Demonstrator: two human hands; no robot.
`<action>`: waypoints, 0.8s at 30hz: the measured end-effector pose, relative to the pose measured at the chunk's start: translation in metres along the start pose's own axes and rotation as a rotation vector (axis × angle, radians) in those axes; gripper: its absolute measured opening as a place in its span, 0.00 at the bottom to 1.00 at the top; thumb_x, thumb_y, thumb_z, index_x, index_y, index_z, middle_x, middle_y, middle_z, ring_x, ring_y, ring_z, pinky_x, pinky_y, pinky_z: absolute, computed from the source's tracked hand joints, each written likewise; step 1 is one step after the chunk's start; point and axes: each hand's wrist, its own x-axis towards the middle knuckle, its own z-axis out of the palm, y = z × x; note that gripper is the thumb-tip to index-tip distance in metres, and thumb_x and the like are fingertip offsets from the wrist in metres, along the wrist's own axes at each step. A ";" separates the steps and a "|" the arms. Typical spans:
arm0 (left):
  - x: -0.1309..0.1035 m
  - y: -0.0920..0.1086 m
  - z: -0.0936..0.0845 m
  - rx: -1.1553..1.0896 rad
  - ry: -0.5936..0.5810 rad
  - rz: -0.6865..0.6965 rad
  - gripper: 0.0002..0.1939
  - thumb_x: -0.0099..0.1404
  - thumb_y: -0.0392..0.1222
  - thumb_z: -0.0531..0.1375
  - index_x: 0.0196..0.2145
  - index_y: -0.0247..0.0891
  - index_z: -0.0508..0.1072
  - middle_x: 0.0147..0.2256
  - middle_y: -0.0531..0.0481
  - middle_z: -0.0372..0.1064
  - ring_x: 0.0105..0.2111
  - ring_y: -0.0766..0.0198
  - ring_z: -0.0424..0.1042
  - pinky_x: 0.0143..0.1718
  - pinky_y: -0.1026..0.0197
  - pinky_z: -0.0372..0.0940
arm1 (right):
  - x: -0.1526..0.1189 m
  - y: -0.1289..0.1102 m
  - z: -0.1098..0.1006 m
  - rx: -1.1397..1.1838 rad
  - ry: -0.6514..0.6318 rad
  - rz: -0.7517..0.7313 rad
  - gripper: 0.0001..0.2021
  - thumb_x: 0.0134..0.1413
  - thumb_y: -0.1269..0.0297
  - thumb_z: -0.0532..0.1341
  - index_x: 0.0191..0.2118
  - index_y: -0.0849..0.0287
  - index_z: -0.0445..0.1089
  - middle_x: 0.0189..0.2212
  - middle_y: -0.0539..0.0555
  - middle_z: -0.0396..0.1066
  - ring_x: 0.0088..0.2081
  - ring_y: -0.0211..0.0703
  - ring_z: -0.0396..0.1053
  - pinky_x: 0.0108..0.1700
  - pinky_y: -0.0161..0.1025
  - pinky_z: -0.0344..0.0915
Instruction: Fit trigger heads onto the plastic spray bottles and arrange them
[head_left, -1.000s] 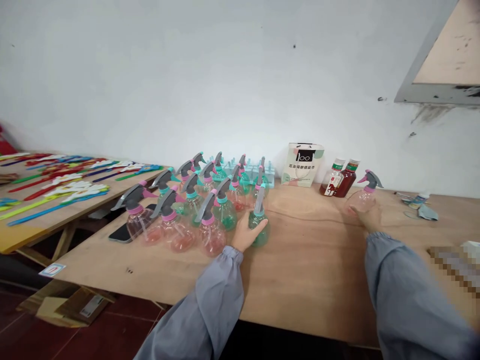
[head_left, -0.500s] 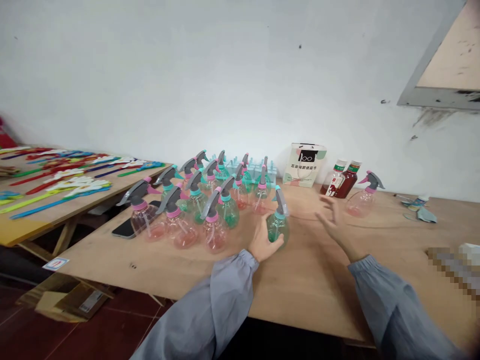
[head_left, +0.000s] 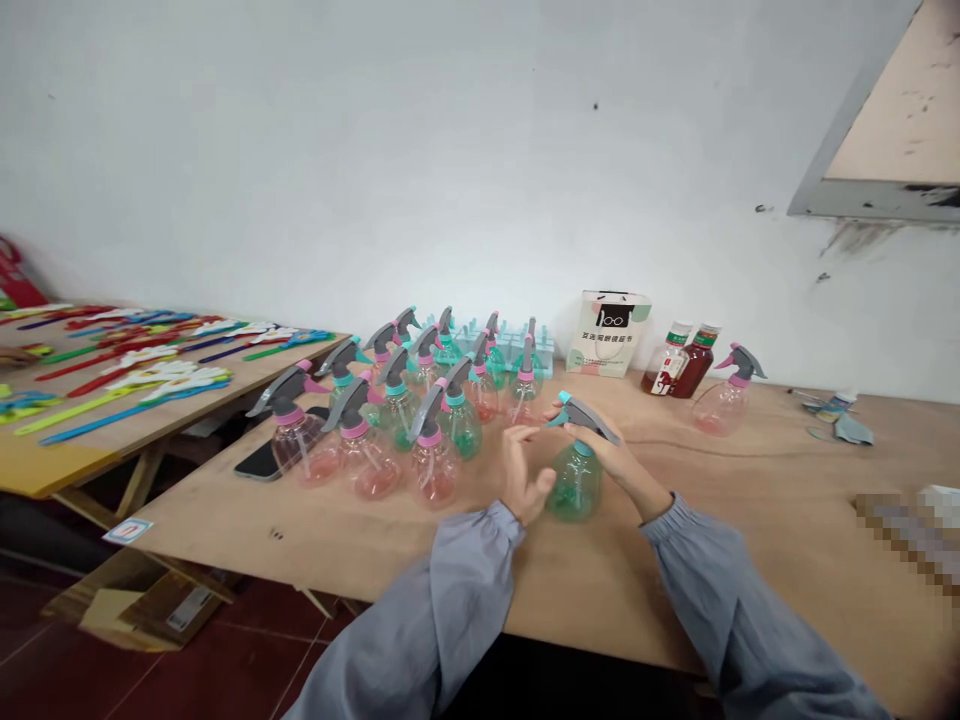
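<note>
A green spray bottle (head_left: 574, 490) with a grey and teal trigger head stands upright on the wooden table in front of me. My right hand (head_left: 616, 458) is closed around its neck, just under the head; some fingers are hidden behind it. Left of the bottle, my left hand (head_left: 523, 475) is open, fingers extended and thumb apart, close to its side. Farther left stand several pink and green spray bottles with grey heads, among them a near pink spray bottle (head_left: 433, 470). Another pink spray bottle (head_left: 721, 405) stands alone at the right.
A printed box (head_left: 607, 345) and two labelled bottles, one dark red (head_left: 697, 365), stand against the wall. A black phone (head_left: 259, 460) lies by the left bottles. Right, a small white bottle (head_left: 838, 403) lies by a grey cloth (head_left: 853, 430). Colourful flat pieces (head_left: 161, 375) cover the left table.
My left hand has let go of the green spray bottle and opened. My right hand has come in from the right onto its neck. The bottle's head has turned, and it stands slightly nearer.
</note>
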 end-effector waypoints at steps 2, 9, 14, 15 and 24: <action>0.018 -0.009 0.000 -0.028 0.157 -0.050 0.20 0.71 0.56 0.49 0.52 0.40 0.63 0.47 0.41 0.63 0.48 0.55 0.67 0.51 0.49 0.64 | 0.000 -0.001 -0.003 0.039 0.012 0.037 0.17 0.51 0.55 0.66 0.48 0.49 0.76 0.49 0.52 0.79 0.56 0.53 0.72 0.63 0.54 0.62; 0.097 -0.056 0.039 0.146 0.055 -0.306 0.38 0.60 0.46 0.65 0.62 0.35 0.53 0.63 0.30 0.53 0.67 0.46 0.53 0.66 0.45 0.52 | 0.006 -0.002 -0.011 0.283 0.071 0.154 0.16 0.38 0.66 0.64 0.38 0.53 0.76 0.39 0.51 0.80 0.48 0.52 0.76 0.57 0.51 0.68; 0.106 -0.061 0.049 0.367 -0.079 -0.375 0.34 0.62 0.41 0.63 0.62 0.34 0.55 0.58 0.30 0.65 0.62 0.42 0.63 0.62 0.41 0.56 | 0.010 -0.031 -0.016 0.476 0.068 0.214 0.16 0.33 0.70 0.63 0.35 0.55 0.74 0.33 0.52 0.79 0.47 0.54 0.76 0.54 0.52 0.71; 0.102 -0.058 0.046 0.400 -0.094 -0.368 0.31 0.63 0.40 0.62 0.61 0.35 0.56 0.56 0.31 0.67 0.60 0.43 0.65 0.61 0.41 0.57 | 0.011 -0.039 -0.016 0.499 0.062 0.214 0.16 0.33 0.70 0.63 0.35 0.55 0.74 0.32 0.52 0.79 0.46 0.54 0.77 0.53 0.52 0.71; 0.052 -0.027 -0.008 0.440 -0.202 -0.179 0.29 0.64 0.51 0.61 0.58 0.36 0.60 0.53 0.35 0.69 0.56 0.43 0.68 0.56 0.42 0.62 | 0.014 -0.086 -0.004 0.567 0.002 0.127 0.13 0.36 0.65 0.59 0.34 0.56 0.73 0.32 0.53 0.77 0.43 0.54 0.77 0.55 0.56 0.70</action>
